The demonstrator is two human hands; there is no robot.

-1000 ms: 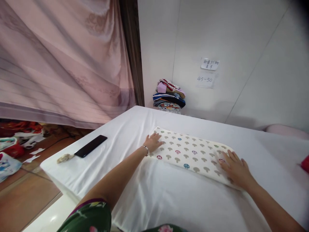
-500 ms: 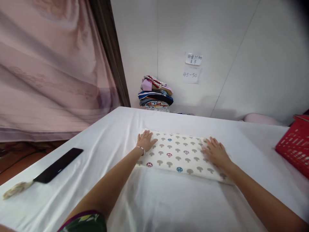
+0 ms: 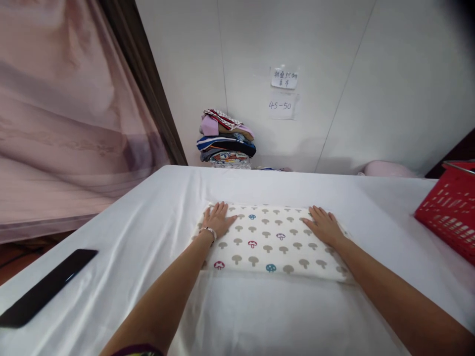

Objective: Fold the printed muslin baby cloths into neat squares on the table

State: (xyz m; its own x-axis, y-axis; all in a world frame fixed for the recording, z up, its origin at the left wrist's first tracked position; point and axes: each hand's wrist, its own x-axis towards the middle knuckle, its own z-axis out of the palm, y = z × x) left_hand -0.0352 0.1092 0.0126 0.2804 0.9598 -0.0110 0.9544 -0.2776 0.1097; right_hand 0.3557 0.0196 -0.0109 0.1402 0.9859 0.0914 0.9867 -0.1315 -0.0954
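A folded cream cloth with a mushroom print [image 3: 272,242] lies flat on the white-covered table [image 3: 260,306]. My left hand [image 3: 215,219] rests palm down on the cloth's left end, fingers stretched out, a bracelet on the wrist. On the cloth's right end my right hand [image 3: 323,225] also lies flat with its fingers spread. Neither hand holds anything.
A black phone [image 3: 46,287] lies near the table's left edge. A red plastic basket [image 3: 451,212] stands at the right edge. A stack of folded clothes [image 3: 226,141] sits against the white wall behind the table. A pink curtain [image 3: 63,113] hangs at the left.
The view has swung to the right, bringing the red basket in. Both hands slid along the cloth; my right hand moved inward from the cloth's right corner.
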